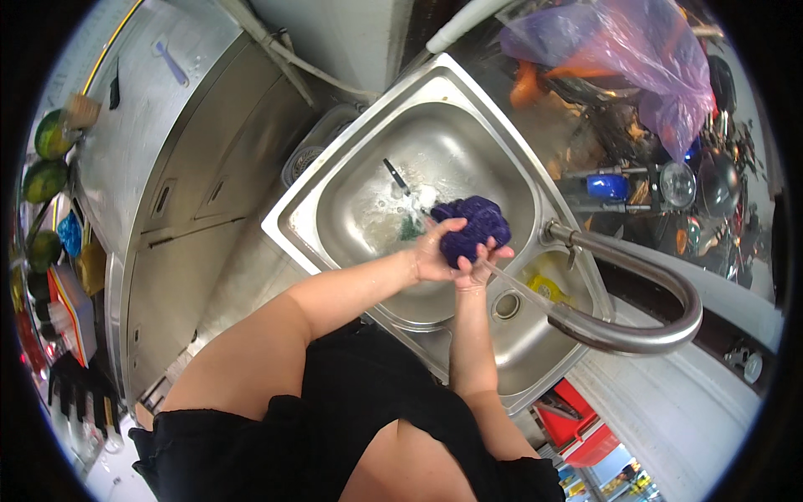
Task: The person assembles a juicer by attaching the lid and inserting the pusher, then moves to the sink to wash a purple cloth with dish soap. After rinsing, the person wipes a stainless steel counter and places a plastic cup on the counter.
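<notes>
Black clothing [368, 418] lowest in frame, both bare forearms reaching up from it over the steel sink [293, 219]. Right hand [477, 266] under the purple cabbage [475, 227], fingers [502, 251] curled up around its lower edge, gripping it. Left hand [435, 251] pressed to the cabbage's left side, fingers wrapped over it, thumb on top. Cabbage held above the basin, about the middle of the sink, under a thin stream of water from the curved steel tap [644, 322] arching in from the right. Just beyond, a dark-handled tool, possibly a knife [396, 177], lying in the wet basin. Past the sink's far rim, a purple plastic bag [636, 58]. Far left, steel cabinets [184, 167].
</notes>
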{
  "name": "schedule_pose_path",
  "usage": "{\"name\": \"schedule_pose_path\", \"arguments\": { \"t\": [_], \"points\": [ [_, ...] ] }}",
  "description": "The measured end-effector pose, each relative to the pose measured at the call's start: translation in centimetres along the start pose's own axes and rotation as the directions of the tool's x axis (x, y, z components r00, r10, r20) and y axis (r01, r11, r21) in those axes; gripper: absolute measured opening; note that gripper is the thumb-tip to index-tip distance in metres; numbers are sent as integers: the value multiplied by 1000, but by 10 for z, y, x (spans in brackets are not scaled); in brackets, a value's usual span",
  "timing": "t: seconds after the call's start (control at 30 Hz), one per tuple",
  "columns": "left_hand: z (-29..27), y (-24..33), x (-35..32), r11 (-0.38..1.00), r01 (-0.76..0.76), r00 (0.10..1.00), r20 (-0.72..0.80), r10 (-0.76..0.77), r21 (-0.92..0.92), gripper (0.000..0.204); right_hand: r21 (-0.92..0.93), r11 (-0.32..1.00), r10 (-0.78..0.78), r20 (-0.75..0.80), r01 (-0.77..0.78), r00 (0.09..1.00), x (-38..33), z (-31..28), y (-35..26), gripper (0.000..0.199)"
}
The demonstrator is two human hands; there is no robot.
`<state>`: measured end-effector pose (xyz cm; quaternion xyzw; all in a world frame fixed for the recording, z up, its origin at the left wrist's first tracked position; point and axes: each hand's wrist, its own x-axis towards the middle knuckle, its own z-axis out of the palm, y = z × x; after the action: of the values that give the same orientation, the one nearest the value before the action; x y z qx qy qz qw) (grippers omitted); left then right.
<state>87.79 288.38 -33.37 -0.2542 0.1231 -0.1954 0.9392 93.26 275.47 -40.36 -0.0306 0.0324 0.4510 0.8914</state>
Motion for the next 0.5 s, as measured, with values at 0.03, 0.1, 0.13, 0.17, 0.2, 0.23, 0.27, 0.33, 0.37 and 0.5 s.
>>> {"name": "schedule_pose_path", "arguments": {
  "t": [0.03,0.1,0.13,0.17,0.2,0.23,0.27,0.33,0.37,0.5],
  "points": [
    [5,-7,1,999,7,999,37,-6,-34,54,-181,973,-164,-111,142,980,15,18,15,83],
    [9,-14,-4,995,58,998,43,-54,-83,55,-368,926,-51,90,81,995,43,74,24,79],
    [9,-14,-5,999,48,997,58,-49,8,56,-348,937,-56,-37,39,998,36,65,9,72],
    [10,-13,-7,988,48,997,53,-56,145,51,-323,946,-56,-164,0,985,29,57,-6,65],
    [15,-14,-10,935,73,997,-45,-62,348,49,-204,975,68,-113,-91,991,39,80,-6,50],
    [22,-16,-13,842,116,989,-144,-46,527,47,-269,946,121,-220,-180,968,43,98,-9,38],
    [33,-17,-14,763,151,967,-254,18,628,35,-424,883,57,-325,-199,944,45,109,-12,32],
    [23,-15,-6,473,125,923,-277,267,872,28,-731,604,-72,-448,-318,891,48,109,-23,20],
    [18,-15,0,296,144,888,-255,382,944,25,-841,380,-144,-465,-385,874,53,103,-32,15],
    [-9,-7,26,-184,462,693,-224,686,867,16,-891,-131,-409,-351,-435,842,67,78,-21,10]
  ]
}}
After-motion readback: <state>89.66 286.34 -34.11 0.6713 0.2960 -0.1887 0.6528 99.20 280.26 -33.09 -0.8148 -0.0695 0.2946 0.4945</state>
